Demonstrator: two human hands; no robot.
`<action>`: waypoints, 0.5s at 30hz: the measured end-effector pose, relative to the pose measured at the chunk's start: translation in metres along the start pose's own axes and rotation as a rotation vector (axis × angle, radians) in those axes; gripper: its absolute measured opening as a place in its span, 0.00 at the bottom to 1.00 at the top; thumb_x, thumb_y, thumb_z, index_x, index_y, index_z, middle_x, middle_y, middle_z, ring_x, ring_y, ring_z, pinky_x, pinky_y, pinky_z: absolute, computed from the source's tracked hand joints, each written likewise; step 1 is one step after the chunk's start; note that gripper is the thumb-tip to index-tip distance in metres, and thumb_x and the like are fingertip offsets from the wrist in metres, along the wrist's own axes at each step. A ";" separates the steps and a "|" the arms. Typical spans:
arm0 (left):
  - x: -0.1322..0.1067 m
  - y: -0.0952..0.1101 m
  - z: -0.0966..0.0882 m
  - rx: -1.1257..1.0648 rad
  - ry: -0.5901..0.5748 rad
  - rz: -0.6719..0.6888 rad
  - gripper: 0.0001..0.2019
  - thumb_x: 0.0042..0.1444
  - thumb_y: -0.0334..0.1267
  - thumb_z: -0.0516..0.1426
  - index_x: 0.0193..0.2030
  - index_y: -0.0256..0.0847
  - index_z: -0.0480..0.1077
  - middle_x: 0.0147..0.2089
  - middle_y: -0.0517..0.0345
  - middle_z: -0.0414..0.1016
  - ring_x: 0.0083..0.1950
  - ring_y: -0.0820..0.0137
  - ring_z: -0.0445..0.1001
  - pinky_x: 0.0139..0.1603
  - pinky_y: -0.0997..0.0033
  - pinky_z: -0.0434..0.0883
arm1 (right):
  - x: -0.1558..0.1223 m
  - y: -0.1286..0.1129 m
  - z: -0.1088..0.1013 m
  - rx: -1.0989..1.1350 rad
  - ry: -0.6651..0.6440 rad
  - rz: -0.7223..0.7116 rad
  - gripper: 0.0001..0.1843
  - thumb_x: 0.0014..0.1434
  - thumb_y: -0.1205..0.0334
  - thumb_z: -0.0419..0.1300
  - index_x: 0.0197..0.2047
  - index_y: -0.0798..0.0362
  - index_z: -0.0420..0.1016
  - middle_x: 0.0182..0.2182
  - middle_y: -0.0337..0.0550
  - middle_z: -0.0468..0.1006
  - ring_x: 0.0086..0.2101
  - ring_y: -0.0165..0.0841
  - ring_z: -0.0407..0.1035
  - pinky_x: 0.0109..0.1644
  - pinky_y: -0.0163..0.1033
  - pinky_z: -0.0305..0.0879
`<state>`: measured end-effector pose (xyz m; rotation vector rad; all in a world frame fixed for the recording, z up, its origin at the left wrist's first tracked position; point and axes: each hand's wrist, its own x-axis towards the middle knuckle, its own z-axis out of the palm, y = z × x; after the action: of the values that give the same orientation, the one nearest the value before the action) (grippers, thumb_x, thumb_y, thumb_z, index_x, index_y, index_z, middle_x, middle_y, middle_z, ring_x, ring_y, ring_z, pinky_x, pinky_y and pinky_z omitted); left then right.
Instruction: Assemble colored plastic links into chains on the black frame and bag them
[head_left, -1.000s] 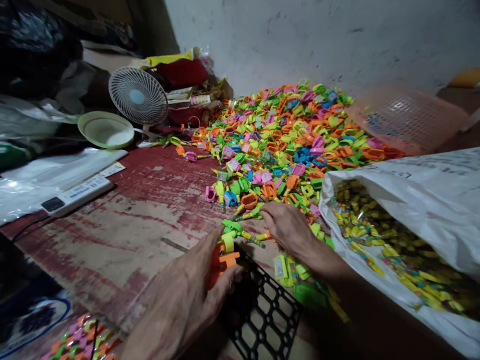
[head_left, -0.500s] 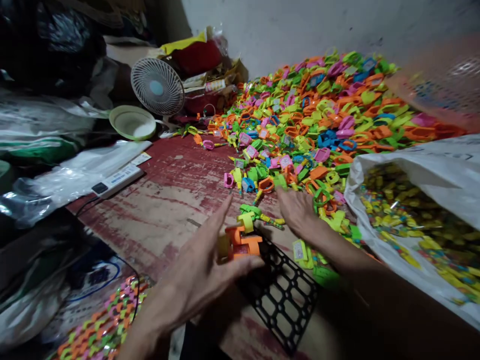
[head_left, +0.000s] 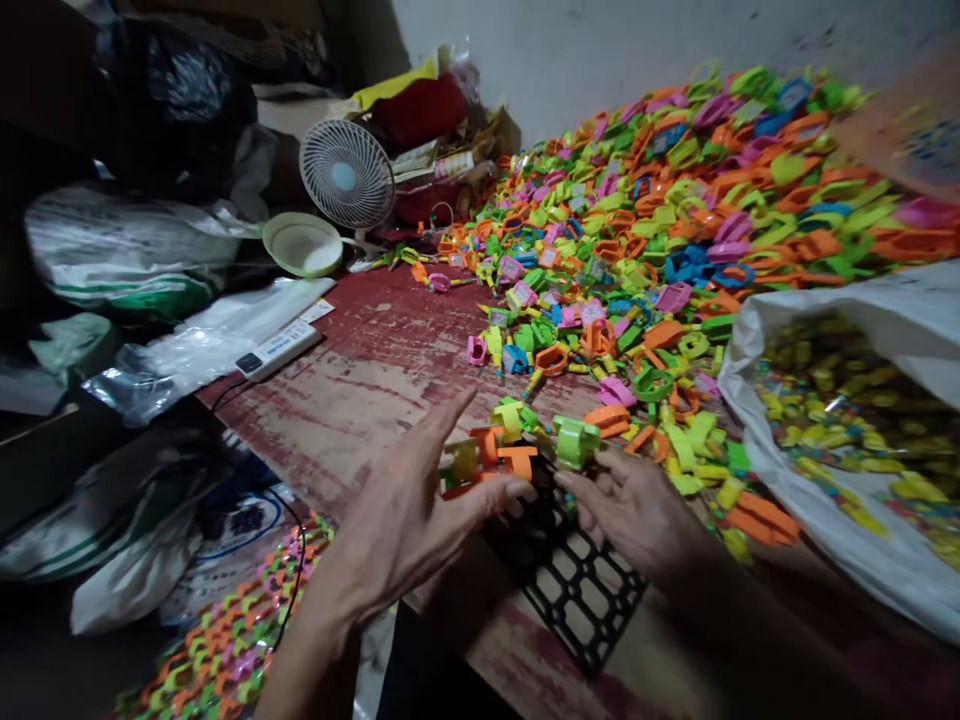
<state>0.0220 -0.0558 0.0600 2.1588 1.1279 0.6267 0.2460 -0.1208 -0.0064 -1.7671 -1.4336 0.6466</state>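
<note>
My right hand [head_left: 637, 510] pinches a green toy watch [head_left: 576, 442] by its near edge, above the far end of a black plastic grid [head_left: 592, 610]. On that far end stand orange toy watches [head_left: 495, 455] and a yellow one [head_left: 512, 420]. My left hand [head_left: 409, 510] curves around the left side of these with thumb and index finger spread wide. Its thumb lies in front of the orange pieces, and its other fingers are partly hidden. Whether the left hand touches the pieces I cannot tell.
A large heap of coloured toy watches [head_left: 637, 220] rises against the wall. At right is an open white sack [head_left: 757, 330] of small yellow packets. A fan [head_left: 346, 175], a bowl [head_left: 301, 245] and a power strip [head_left: 279, 350] are at left. Filled clear packs [head_left: 225, 640] lie below left.
My right hand has come back from the heap's near edge toward the grid, bringing a green toy watch. My left hand keeps its spread pose by the orange pieces. The view has shifted slightly.
</note>
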 end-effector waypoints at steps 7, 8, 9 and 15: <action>-0.004 -0.009 -0.002 0.361 0.035 0.315 0.43 0.58 0.61 0.59 0.74 0.40 0.52 0.66 0.38 0.71 0.62 0.50 0.75 0.56 0.52 0.78 | -0.011 0.011 0.025 0.244 -0.090 0.131 0.16 0.64 0.51 0.55 0.31 0.52 0.75 0.23 0.43 0.79 0.22 0.33 0.73 0.26 0.35 0.69; -0.010 -0.011 -0.002 0.367 0.048 0.327 0.44 0.58 0.61 0.59 0.74 0.41 0.51 0.67 0.38 0.69 0.63 0.50 0.73 0.56 0.53 0.78 | -0.015 0.013 0.024 0.245 -0.061 0.105 0.16 0.65 0.51 0.55 0.33 0.52 0.75 0.22 0.42 0.78 0.20 0.33 0.72 0.24 0.35 0.69; -0.017 -0.013 -0.002 0.355 0.066 0.315 0.44 0.58 0.60 0.60 0.74 0.42 0.50 0.68 0.39 0.67 0.64 0.51 0.73 0.56 0.53 0.78 | -0.020 0.013 0.024 0.233 -0.021 0.065 0.16 0.65 0.51 0.55 0.34 0.52 0.76 0.22 0.42 0.77 0.20 0.33 0.71 0.24 0.35 0.68; -0.056 -0.022 0.029 0.182 0.406 0.219 0.21 0.61 0.44 0.62 0.56 0.40 0.63 0.69 0.38 0.66 0.70 0.57 0.66 0.67 0.55 0.70 | -0.035 0.017 0.033 0.175 0.114 -0.117 0.09 0.63 0.55 0.58 0.38 0.48 0.77 0.28 0.42 0.79 0.30 0.36 0.75 0.36 0.38 0.75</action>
<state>-0.0008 -0.1023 0.0176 2.3990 1.1971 1.1407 0.2216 -0.1478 -0.0420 -1.5477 -1.3496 0.5817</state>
